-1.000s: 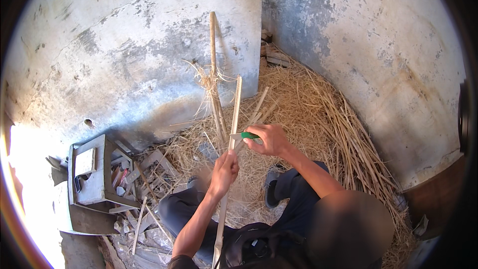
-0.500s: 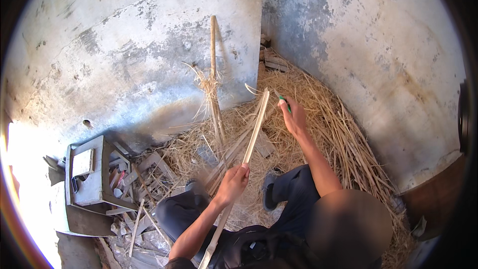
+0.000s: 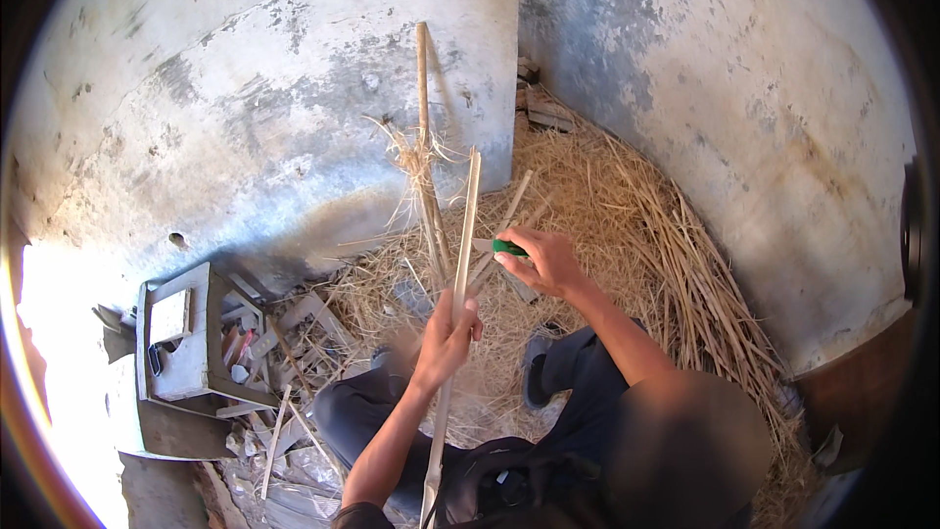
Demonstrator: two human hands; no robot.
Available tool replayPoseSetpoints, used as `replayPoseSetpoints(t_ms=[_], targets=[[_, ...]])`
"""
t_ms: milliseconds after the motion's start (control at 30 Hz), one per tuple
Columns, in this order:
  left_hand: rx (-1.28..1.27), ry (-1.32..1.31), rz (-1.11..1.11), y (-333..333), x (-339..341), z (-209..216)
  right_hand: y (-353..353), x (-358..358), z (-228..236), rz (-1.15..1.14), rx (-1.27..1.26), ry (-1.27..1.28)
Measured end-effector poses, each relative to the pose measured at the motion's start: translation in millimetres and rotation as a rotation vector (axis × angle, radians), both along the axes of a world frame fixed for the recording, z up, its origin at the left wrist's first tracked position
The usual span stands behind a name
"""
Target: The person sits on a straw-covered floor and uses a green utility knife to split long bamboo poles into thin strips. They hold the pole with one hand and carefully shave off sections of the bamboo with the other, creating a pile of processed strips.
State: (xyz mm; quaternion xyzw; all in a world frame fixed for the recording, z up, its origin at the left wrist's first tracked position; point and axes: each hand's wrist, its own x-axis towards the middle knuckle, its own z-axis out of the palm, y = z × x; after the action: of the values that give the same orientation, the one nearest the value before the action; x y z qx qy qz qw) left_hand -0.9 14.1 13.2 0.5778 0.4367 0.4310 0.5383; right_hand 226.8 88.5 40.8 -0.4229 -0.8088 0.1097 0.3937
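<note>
My left hand (image 3: pixel 446 345) is closed around a long, pale split bamboo strip (image 3: pixel 468 211), gripping it near the middle. The strip slants upward from my lap, its cut hollow face showing and a node visible near the lower end. In my right hand (image 3: pixel 550 263) is a knife with a green handle (image 3: pixel 508 248), gripped between thumb and fingers. Its short blade points left and lies close beside the strip, above my left hand; whether it touches the strip I cannot tell.
A bundled pole (image 3: pixel 423 88) leans on the peeling wall, shavings caught around it. Straw-like shavings (image 3: pixel 587 176) cover the floor, with long thin strips (image 3: pixel 700 284) heaped along the right wall. At left stands a worn wooden cabinet (image 3: pixel 186 358) beside scrap wood.
My right hand has drawn the knife left and down, nearer to me, beside the strip. The strip's far end has swung left, and my left hand has shifted slightly left and up.
</note>
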Motion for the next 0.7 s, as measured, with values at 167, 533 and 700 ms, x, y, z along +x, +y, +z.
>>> replayPoseSetpoints(t_ms=[167, 533, 700], targets=[[-0.133, 0.0, -0.088, -5.0, 0.5, 14.0, 2.7, 3.1, -3.2, -0.022, -0.032, -0.005], [-0.134, -0.037, -0.092, -8.4, 3.6, 0.8, 4.0, 4.4, -1.0, -0.073, 0.056, -0.041], [-0.151, -0.07, -0.123, -10.3, 4.2, -3.4, 16.0, 13.4, -10.5, -0.123, 0.102, -0.026]])
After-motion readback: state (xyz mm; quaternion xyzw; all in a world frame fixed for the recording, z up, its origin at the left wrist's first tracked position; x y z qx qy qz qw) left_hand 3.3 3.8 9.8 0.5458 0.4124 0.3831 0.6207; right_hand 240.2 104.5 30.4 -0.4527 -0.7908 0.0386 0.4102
